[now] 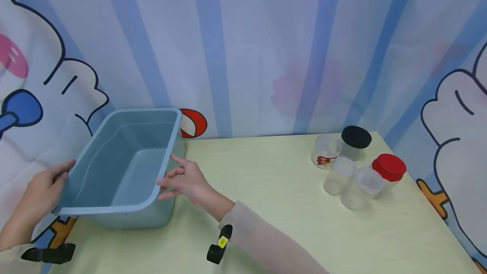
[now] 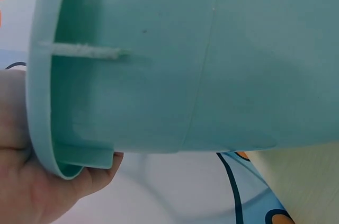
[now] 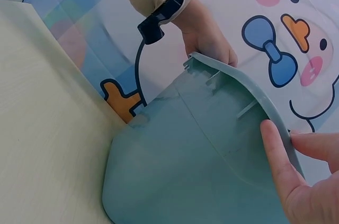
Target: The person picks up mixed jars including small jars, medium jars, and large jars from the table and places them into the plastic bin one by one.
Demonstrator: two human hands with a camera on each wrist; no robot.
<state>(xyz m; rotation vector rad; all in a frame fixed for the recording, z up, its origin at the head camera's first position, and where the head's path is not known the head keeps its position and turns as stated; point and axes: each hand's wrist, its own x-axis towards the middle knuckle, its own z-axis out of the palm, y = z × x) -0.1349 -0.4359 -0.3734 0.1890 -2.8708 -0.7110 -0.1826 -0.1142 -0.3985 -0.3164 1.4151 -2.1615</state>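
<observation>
A blue-green plastic basin (image 1: 125, 210) stands at the left end of the table, its inside facing up with nothing in it. My left hand (image 1: 47, 189) grips the rim at the left side; in the left wrist view, fingers of that left hand (image 2: 42, 192) show behind and below the lip. On the opposite side, my right hand (image 1: 186, 181) pinches the right rim. The right wrist view has the fingers of the right hand (image 3: 312, 181) on either side of the lip, one lying against the outer wall.
At the right end of the pale table (image 1: 258, 189) stand several clear plastic jars, among them an open jar (image 1: 363, 189), one with a black lid (image 1: 356, 137) and one with a red lid (image 1: 389, 167). A printed cloth backdrop (image 1: 251, 54) hangs behind.
</observation>
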